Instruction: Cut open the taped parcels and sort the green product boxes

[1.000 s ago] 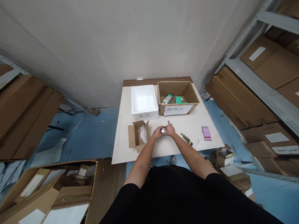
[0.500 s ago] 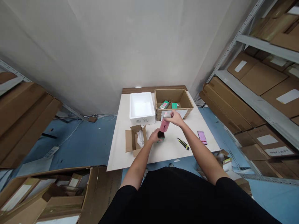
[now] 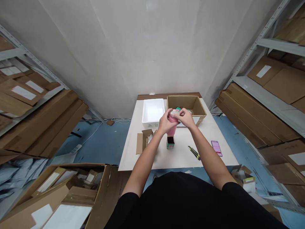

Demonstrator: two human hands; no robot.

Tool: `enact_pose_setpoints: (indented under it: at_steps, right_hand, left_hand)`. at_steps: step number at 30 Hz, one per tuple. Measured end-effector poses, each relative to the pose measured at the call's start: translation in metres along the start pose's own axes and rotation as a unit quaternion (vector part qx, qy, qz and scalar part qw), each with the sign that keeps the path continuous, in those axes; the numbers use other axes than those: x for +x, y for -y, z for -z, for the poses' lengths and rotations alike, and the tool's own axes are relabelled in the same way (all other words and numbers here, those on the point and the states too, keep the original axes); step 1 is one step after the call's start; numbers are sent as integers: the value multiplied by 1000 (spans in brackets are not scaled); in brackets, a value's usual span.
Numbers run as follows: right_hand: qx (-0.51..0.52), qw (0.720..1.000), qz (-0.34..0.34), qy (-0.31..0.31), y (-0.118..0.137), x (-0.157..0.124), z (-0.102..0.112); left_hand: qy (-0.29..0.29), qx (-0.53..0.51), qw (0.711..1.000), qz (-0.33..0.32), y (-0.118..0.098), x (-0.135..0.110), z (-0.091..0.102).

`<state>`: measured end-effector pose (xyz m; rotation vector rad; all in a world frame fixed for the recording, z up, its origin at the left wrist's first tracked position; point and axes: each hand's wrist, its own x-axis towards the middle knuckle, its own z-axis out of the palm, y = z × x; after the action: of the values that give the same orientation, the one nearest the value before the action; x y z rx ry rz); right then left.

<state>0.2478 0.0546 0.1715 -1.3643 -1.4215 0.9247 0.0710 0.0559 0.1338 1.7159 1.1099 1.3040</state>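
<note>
Above the middle of the table, a pink bottle with a pale top is between my two hands. My left hand is wrapped round its upper left side. The fingers of my right hand pinch at the pale top from the right. Just below the bottle, a small green box stands on the table with its dark inside showing. An open brown carton with white paper in it sits to the left, partly behind my left forearm.
A white foam box and a large cardboard box with green boxes inside stand at the back of the table. A yellow-black box cutter and a phone lie on the right. Shelves of cartons flank both sides.
My left hand has left the small green box and now holds the pink bottle. My right hand has shifted to the bottle's top. The view has swung slightly left.
</note>
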Motion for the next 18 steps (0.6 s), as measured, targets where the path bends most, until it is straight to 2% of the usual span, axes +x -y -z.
enact_pose_setpoints:
  at_steps: [2,4,6,7,10,12,16,18]
  right_hand:
    - [86,994,-1,68,-7,-5,0]
    - [143,976,1,166,-15,-13,-2]
    - [165,961,5,223,-25,-22,-9]
    - [167,961,8,218,-29,-26,-14]
    - [145,983,33,112,-38,-35,-29]
    - [127,988,47,71,-41,-39,-34]
    - [149,980,46,121,-48,-42,-33]
    - [142,984,39,104,-51,-44,-31]
  left_hand:
    - [-10,-34,999,21,-3,6,8]
    - [16,-96,995,28,-1,12,18]
    - [53,-142,988,28,1,17,27]
    - [66,-149,986,28,1,20,29]
    - [60,-115,991,35,-1,28,31]
    - [55,-89,994,45,-3,31,30]
    - [84,-112,989,49,-4,34,26]
    - [95,-120,987,46,-4,35,25]
